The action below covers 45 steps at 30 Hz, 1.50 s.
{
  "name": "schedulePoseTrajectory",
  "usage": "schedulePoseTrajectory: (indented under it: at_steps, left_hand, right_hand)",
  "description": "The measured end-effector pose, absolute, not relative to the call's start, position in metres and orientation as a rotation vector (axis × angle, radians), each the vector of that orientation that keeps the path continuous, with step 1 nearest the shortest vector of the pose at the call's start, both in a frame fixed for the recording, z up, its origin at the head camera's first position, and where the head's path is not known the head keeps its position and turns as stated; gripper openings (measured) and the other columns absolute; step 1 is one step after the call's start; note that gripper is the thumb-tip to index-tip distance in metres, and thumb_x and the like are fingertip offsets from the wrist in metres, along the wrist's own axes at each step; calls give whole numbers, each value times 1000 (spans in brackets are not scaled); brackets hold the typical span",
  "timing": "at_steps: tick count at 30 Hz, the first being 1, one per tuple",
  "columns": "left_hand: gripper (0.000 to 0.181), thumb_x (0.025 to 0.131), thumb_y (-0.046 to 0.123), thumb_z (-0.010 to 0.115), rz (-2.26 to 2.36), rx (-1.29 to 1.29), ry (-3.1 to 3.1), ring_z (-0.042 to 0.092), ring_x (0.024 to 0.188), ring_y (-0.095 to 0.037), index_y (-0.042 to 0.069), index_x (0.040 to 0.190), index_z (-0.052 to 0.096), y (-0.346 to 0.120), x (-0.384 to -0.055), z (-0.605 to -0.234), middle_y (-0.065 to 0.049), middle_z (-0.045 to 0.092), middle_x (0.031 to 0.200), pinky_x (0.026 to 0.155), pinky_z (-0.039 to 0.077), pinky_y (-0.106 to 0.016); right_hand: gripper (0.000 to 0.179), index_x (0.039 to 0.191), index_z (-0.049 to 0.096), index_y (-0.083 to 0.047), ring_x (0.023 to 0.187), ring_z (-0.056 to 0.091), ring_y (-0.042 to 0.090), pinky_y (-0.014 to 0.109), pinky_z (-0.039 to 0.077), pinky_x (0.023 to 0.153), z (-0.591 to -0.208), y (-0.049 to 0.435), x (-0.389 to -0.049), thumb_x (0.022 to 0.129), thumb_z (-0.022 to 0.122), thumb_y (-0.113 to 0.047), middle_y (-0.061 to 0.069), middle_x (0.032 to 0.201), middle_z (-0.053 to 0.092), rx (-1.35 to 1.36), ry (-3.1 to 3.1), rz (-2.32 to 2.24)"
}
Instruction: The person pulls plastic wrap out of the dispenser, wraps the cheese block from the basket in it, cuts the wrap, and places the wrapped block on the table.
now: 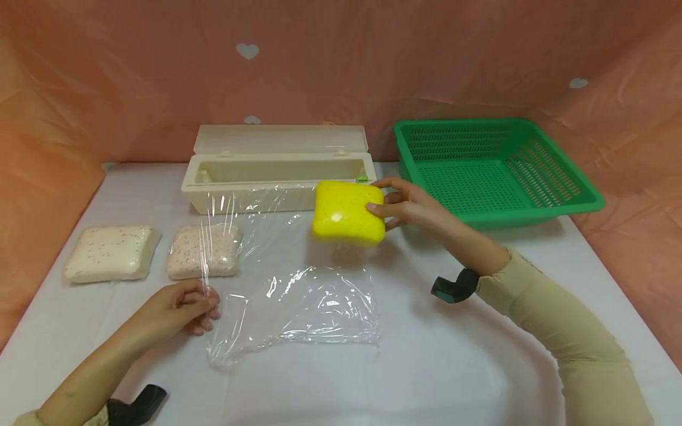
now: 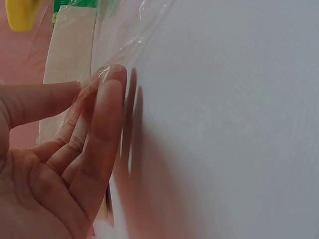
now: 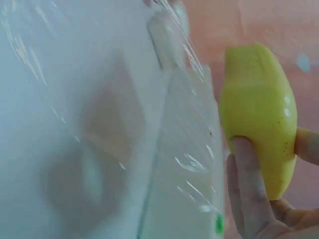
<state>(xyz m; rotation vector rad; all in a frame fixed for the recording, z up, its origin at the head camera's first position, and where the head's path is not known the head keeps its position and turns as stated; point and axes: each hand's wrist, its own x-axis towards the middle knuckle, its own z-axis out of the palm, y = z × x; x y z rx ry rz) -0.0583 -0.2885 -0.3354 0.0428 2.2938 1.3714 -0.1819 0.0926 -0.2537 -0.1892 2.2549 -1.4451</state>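
Observation:
My right hand (image 1: 407, 207) grips a yellow, rounded square block (image 1: 346, 213), thumb on its face and fingers behind it. It is held raised over a sheet of clear plastic wrap (image 1: 319, 296). In the right wrist view the yellow block (image 3: 256, 114) shows from its side, apart from the film. At the sheet's left edge my left hand (image 1: 186, 305) pinches the film between thumb and fingers; the left wrist view shows the plastic wrap (image 2: 132, 45) stretching away from the fingertips. The sheet runs back to a cream wrap dispenser box (image 1: 229, 201) with its lid raised.
Two speckled pale blocks, a cream one (image 1: 109, 254) and a pinkish one (image 1: 205, 251), lie on the white table (image 1: 453, 367) at left; film partly covers the pinkish one. A green plastic basket (image 1: 501, 219) stands at the back right. A pinkish-orange curtain (image 1: 319, 71) hangs behind.

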Motion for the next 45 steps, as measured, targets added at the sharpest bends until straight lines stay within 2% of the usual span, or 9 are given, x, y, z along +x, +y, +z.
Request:
schedulePoseTrajectory:
  at_steps: [6, 14, 23, 29, 36, 41, 43, 45]
  left_hand:
    - [30, 94, 16, 53, 1350, 42, 2317, 59, 62, -8, -10, 109, 48, -289, -56, -335, -3, 61, 74, 55, 53, -27]
    - [28, 95, 14, 50, 1345, 79, 2347, 57, 60, -7, -11, 108, 47, -291, -55, -336, -10, 65, 82, 53, 52, -26]
    - [25, 95, 13, 50, 1334, 102, 2375, 54, 57, -7, -9, 106, 48, -289, -55, -336, -10, 65, 82, 50, 50, -27]
    - [25, 95, 11, 50, 1298, 99, 2389, 53, 55, -8, -10, 107, 47, -286, -56, -337, -10, 66, 81, 49, 49, -26]
    - [25, 95, 11, 50, 1265, 65, 2414, 54, 57, -8, -10, 108, 47, -287, -54, -338, -8, 66, 80, 50, 50, -26]
    - [32, 94, 20, 53, 1148, 29, 2575, 56, 65, -4, -6, 112, 48, -289, -48, -333, -9, 66, 87, 53, 51, -24]
    - [36, 91, 27, 58, 1049, 30, 2696, 58, 72, -6, -2, 112, 50, -289, -45, -328, -9, 66, 92, 57, 50, -23]
    - [40, 85, 34, 65, 935, 44, 2829, 58, 77, -10, 4, 108, 52, -287, -42, -322, -7, 64, 93, 58, 48, -22]
  right_hand:
    - [50, 128, 42, -9, 87, 61, 21, 38, 56, 78, -272, 71, -171, 84, 65, -20, 18, 108, 59, -261, 2185, -1426]
    - [49, 125, 44, -12, 80, 61, 21, 36, 57, 75, -294, 46, -163, 83, 67, -22, 15, 101, 60, -307, 2132, -1346]
    - [49, 123, 47, -14, 81, 60, 21, 31, 57, 71, -316, 24, -152, 81, 70, -25, 13, 99, 60, -317, 2113, -1256]
    - [48, 121, 49, -17, 81, 60, 22, 31, 57, 69, -324, 20, -147, 79, 72, -25, 12, 101, 58, -275, 2094, -1273]
    - [52, 125, 52, -22, 72, 62, 19, 26, 56, 65, -327, 22, -145, 79, 72, -36, 9, 99, 58, -368, 2238, -1141]
    - [63, 132, 43, -16, 66, 64, 15, 23, 52, 67, -324, 33, -143, 80, 69, -41, 6, 99, 59, -459, 2338, -1033]
    - [60, 126, 45, -14, 67, 63, 13, 23, 51, 67, -322, 41, -140, 79, 70, -40, 4, 95, 59, -533, 2372, -1024]
    - [48, 114, 51, -13, 69, 59, 11, 22, 50, 66, -320, 51, -135, 79, 71, -38, 1, 88, 59, -659, 2391, -1002]
